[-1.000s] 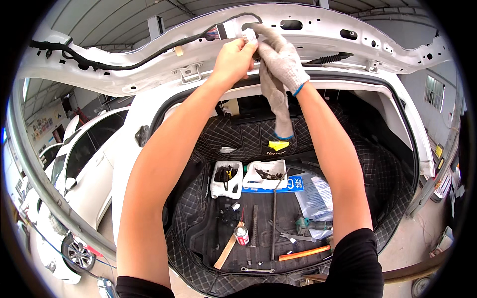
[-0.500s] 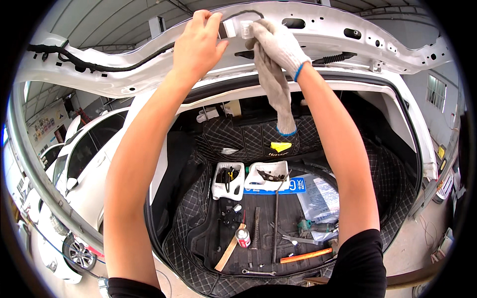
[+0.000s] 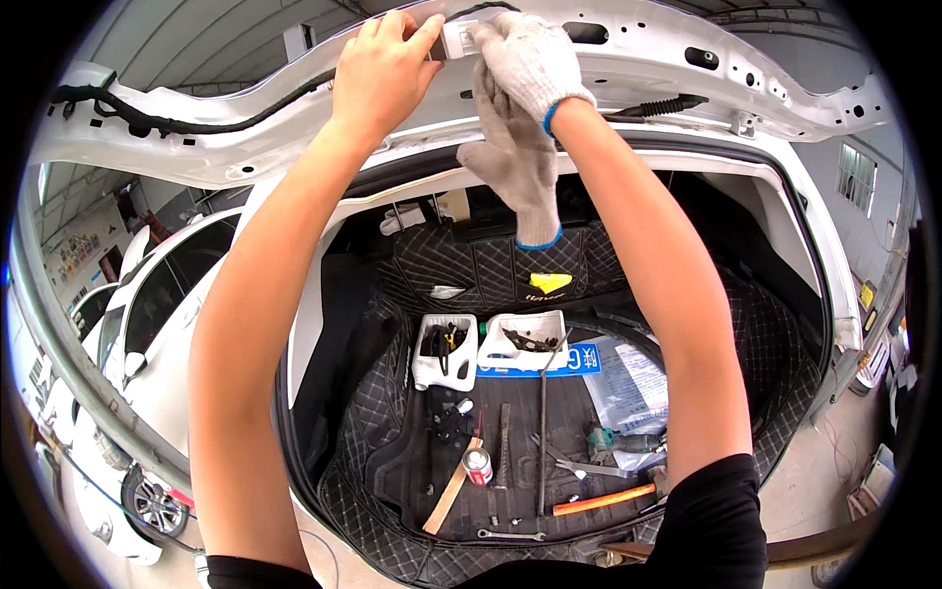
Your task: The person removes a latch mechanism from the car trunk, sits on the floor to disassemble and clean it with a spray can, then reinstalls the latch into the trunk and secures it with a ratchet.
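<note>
Overhead is a raised white tailgate (image 3: 235,157) with a black wiring harness (image 3: 211,130) along its left part. At its middle, my bare left hand (image 3: 383,79) closes thumb and fingers around the left end of a small white block-like part (image 3: 459,39). My right hand (image 3: 535,64), in a pale knit glove with a blue cuff, meets that part's right end; its fingertips are largely hidden. A second grey-white glove (image 3: 520,162) hangs from this hand, cuff downward. What exactly the white part is, I cannot make out.
Below lies the open boot with a quilted liner (image 3: 363,461). It holds two cut white jugs (image 3: 446,373) of small parts, a blue plate (image 3: 584,361), a can (image 3: 478,466), a wrench (image 3: 510,536), a long metal bar (image 3: 545,442) and an orange-handled tool (image 3: 603,500). Another white car (image 3: 162,314) stands left.
My left hand has closed in on the white part. My right hand has shifted slightly left and turned, bringing its back into view. The hanging glove has swung left and spread open.
</note>
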Demonstrator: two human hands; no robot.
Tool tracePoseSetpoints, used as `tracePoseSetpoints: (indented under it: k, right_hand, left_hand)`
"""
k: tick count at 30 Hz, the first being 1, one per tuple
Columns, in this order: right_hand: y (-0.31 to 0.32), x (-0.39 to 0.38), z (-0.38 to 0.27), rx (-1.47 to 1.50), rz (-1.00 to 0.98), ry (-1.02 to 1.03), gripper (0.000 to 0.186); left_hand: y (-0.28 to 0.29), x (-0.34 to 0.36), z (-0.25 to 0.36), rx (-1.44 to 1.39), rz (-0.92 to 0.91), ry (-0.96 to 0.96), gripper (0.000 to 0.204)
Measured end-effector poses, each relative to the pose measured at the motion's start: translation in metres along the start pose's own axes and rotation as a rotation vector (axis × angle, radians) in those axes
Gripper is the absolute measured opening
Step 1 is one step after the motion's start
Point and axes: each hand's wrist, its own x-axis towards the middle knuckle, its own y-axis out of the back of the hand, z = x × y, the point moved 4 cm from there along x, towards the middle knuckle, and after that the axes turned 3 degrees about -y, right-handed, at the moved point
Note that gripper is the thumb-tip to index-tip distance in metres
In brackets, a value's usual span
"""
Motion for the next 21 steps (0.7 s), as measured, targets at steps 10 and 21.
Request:
tracePoseSetpoints:
  k: [10,21]
  right_hand:
    - [-0.039,-0.030,-0.033,0.265,0.198,0.207,0.014]
    - [-0.047,-0.022,-0.029,0.289,0.264,0.361,0.008]
  left_hand:
    - [0.035,-0.024,-0.014,0.001,-0.108,0.006,0.048]
    - [0.027,-0.016,-0.018,-0.036,-0.108,-0.151,0.051]
